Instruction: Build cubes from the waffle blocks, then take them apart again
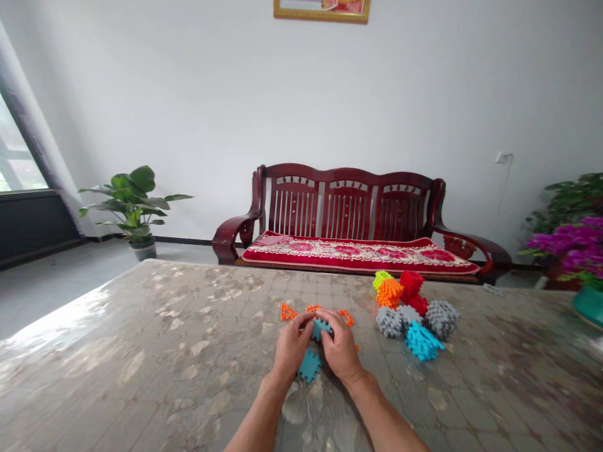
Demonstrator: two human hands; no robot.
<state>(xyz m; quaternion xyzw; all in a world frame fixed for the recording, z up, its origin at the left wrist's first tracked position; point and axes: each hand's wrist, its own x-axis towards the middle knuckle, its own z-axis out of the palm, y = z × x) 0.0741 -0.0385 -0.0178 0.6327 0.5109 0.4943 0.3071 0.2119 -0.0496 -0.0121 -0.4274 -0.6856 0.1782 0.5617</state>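
Observation:
Between my two hands, a teal notched-edge building tile (321, 329) is gripped just above the table. My left hand (294, 342) pinches its left side, fingers curled over it. On the other side my right hand (340, 345) has thumb and fingers closed on the same tile. A second teal tile (309, 366) lies flat on the table below my hands. Beyond my fingers are an orange triangular piece (287, 311), an orange piece (313, 308) partly hidden by my hands, and an orange curved piece (347, 317).
To the right sit stacks of notched tiles: orange (389, 293), red (411, 285), yellow-green (382, 279), grey (441, 319) and blue (423, 341). A patterned cloth covers the table (188, 376). A teal flowerpot (588, 306) stands at the right edge; a wooden bench (348, 207) is behind.

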